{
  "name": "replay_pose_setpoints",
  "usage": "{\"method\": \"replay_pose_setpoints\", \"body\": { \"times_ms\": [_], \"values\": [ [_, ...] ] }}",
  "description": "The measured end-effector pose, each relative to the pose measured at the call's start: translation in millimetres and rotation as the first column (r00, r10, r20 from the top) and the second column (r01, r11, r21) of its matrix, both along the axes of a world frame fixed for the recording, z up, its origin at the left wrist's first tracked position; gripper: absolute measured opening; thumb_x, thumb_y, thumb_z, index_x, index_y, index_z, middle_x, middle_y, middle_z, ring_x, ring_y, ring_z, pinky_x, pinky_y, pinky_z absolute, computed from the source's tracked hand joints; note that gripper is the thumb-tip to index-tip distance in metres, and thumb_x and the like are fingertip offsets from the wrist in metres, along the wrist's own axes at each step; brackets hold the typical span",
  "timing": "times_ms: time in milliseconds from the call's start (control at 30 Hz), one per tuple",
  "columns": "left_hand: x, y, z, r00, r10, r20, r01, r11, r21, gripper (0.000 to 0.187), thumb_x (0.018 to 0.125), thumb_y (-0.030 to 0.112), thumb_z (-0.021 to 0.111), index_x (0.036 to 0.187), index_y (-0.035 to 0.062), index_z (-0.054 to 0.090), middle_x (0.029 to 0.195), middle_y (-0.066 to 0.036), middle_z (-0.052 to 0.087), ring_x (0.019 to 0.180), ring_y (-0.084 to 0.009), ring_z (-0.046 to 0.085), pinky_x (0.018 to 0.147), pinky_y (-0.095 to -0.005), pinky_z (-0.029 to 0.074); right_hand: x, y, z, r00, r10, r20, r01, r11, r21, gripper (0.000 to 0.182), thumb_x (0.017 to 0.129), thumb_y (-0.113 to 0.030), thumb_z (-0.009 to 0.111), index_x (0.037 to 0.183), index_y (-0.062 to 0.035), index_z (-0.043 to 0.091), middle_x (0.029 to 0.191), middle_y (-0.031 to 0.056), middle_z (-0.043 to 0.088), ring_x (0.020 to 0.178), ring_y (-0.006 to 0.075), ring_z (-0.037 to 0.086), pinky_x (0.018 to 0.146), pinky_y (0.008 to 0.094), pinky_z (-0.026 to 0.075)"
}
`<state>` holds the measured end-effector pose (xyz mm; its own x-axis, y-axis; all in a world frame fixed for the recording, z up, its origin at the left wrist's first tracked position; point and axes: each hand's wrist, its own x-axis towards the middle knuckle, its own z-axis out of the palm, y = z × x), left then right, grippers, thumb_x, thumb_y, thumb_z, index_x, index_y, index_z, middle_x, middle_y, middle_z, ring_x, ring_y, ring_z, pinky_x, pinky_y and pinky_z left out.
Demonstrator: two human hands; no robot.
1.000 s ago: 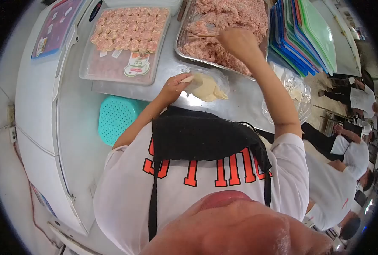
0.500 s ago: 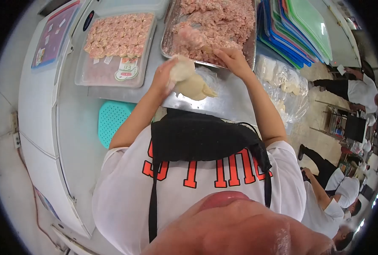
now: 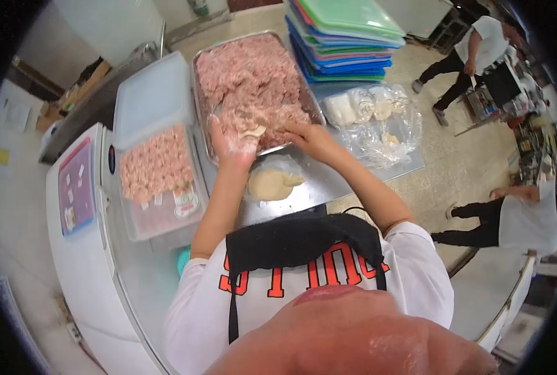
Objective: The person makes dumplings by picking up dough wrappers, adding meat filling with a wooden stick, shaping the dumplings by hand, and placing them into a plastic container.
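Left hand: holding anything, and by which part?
The left hand cups a dumpling wrapper on its fingers, held from beneath; the right hand works at it.

Place: commercial food-prep kitchen, production scale.
Work surface: stainless steel table [image 3: 328, 187].
Bulk stock: large metal tray of minced meat [image 3: 247, 75]; clear plastic container of filled dumplings [image 3: 156, 165] in rows.
Supplies: stack of round wrappers [image 3: 269, 184]; more wrappers in plastic bags [image 3: 372, 112]; stack of coloured lids [image 3: 347, 37].
Equipment: white chest freezer [image 3: 84, 250] beside the table.
Staff: co-workers [image 3: 478, 47] in white tops and dark trousers on the tiled floor [image 3: 441, 169].
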<state>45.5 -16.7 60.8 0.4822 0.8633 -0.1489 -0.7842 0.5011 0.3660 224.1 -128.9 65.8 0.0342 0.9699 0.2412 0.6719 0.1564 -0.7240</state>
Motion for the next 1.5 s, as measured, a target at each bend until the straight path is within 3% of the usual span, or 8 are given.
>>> {"method": "replay_pose_setpoints", "body": {
  "times_ms": [700, 967, 1033, 1100, 1167, 1300, 1433, 1500],
  "values": [
    [-43, 10, 31, 0.998, -0.037, -0.057, 0.032, 0.996, -0.079, 0.067, 0.083, 0.062, 0.055, 0.111, 0.0007, 0.056, 0.111, -0.016, 0.057, 0.109, -0.0356, 0.051, 0.100, -0.0558, 0.036, -21, -30, 82, 0.810, -0.021, 0.586, -0.015, 0.998, 0.057, 0.026, 0.091, -0.028, 0.055, 0.114, -0.0166, 0.059, 0.081, 0.0127, 0.061, 0.072, 0.0331, 0.063, 0.060, 0.0439, 0.051],
    [-16, -1, 17, 0.998, 0.059, -0.028, -0.062, 0.993, -0.096, 0.059, 0.080, 0.053, 0.064, 0.109, 0.0018, 0.053, 0.114, -0.014, 0.056, 0.104, -0.0263, 0.055, 0.099, -0.0471, 0.041, 10, -17, 54, 0.957, 0.151, 0.248, -0.165, 0.986, 0.037, 0.031, 0.094, -0.027, 0.051, 0.117, -0.0075, 0.058, 0.096, 0.0222, 0.064, 0.091, 0.0392, 0.061, 0.078, 0.0471, 0.048],
    [-14, -16, 33, 0.987, -0.079, -0.138, 0.129, 0.907, 0.400, 0.062, 0.079, 0.041, 0.068, 0.124, 0.0028, 0.047, 0.119, -0.013, 0.053, 0.109, -0.0266, 0.054, 0.102, -0.0448, 0.040, 27, -15, 57, 0.976, 0.192, 0.101, -0.202, 0.975, 0.090, 0.033, 0.096, -0.028, 0.048, 0.116, -0.0029, 0.057, 0.099, 0.0235, 0.064, 0.094, 0.0413, 0.060, 0.083, 0.0461, 0.046],
    [-12, -19, 28, 0.981, -0.082, -0.174, 0.141, 0.920, 0.364, 0.071, 0.076, 0.025, 0.071, 0.137, 0.0046, 0.040, 0.126, -0.014, 0.051, 0.119, -0.0286, 0.049, 0.106, -0.0428, 0.037, 49, -19, 69, 0.978, 0.209, -0.008, -0.207, 0.963, -0.173, 0.038, 0.097, -0.027, 0.048, 0.125, -0.0024, 0.055, 0.114, 0.0210, 0.063, 0.105, 0.0337, 0.061, 0.090, 0.0381, 0.046],
    [-6, -27, 46, 0.703, 0.391, -0.594, 0.316, 0.578, 0.753, 0.081, 0.072, 0.014, 0.073, 0.143, 0.0053, 0.034, 0.135, -0.009, 0.048, 0.127, -0.0274, 0.044, 0.109, -0.0396, 0.033, 67, -25, 83, 0.970, 0.244, -0.016, -0.243, 0.952, -0.188, 0.038, 0.097, -0.027, 0.048, 0.126, -0.0021, 0.055, 0.116, 0.0205, 0.063, 0.105, 0.0326, 0.061, 0.090, 0.0371, 0.046],
    [21, -37, 83, 0.391, 0.792, -0.469, 0.578, 0.185, 0.795, 0.086, 0.067, 0.020, 0.080, 0.141, 0.0051, 0.038, 0.138, -0.011, 0.047, 0.131, -0.0248, 0.040, 0.108, -0.0359, 0.032, 101, -29, 91, 0.937, 0.349, -0.002, -0.344, 0.923, -0.169, 0.039, 0.096, -0.031, 0.049, 0.125, -0.0053, 0.056, 0.114, 0.0202, 0.063, 0.101, 0.0371, 0.061, 0.089, 0.0399, 0.047],
    [21, -34, 28, 0.168, 0.585, -0.794, 0.527, 0.627, 0.574, 0.076, 0.062, 0.020, 0.087, 0.125, 0.0019, 0.049, 0.116, -0.011, 0.059, 0.105, -0.0213, 0.057, 0.093, -0.0357, 0.046, 109, -24, 88, 0.901, 0.431, -0.040, -0.424, 0.860, -0.285, 0.041, 0.096, -0.033, 0.051, 0.126, -0.0062, 0.056, 0.114, 0.0178, 0.064, 0.101, 0.0330, 0.063, 0.089, 0.0374, 0.047],
    [16, -34, 9, 0.280, 0.584, -0.762, 0.502, 0.588, 0.635, 0.067, 0.065, 0.020, 0.084, 0.121, 0.0023, 0.053, 0.118, -0.014, 0.059, 0.109, -0.0242, 0.056, 0.095, -0.0368, 0.044, 110, -19, 75, 0.886, 0.457, -0.085, -0.458, 0.827, -0.326, 0.041, 0.096, -0.034, 0.052, 0.127, -0.0085, 0.056, 0.114, 0.0172, 0.064, 0.100, 0.0313, 0.063, 0.089, 0.0373, 0.047]
  ]
}}
